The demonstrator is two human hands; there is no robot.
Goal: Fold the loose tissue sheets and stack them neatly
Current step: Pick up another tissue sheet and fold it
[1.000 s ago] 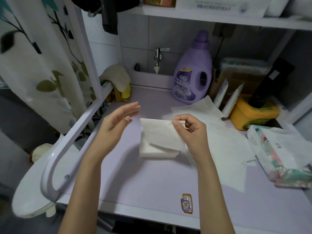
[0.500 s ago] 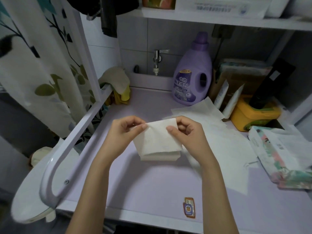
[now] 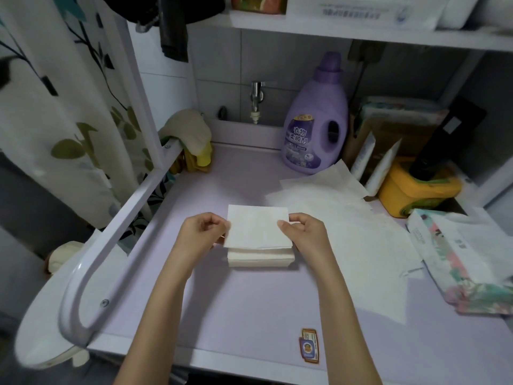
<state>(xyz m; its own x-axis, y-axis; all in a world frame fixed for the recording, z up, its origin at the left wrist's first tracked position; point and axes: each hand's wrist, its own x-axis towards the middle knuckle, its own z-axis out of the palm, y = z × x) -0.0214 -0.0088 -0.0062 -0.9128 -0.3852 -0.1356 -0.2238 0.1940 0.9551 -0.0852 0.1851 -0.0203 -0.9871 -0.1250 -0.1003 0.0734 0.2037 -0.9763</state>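
My left hand [image 3: 204,232], right hand [image 3: 302,232] pinch folded tissue [image 3: 256,229] by side edges, over stack [image 3: 261,258] beneath. Some folded; loose sheets [image 3: 361,240] beyond right hand remain.

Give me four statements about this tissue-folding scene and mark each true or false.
1. The left hand and right hand both pinch a folded tissue over the stack. True.
2. The purple bottle lies on its side. False: it stands upright at the back.
3. Loose sheets lie unfolded to the right of the stack. True.
4. The tissue pack sits left of the stack. False: it lies far to the right, beyond the loose sheets.
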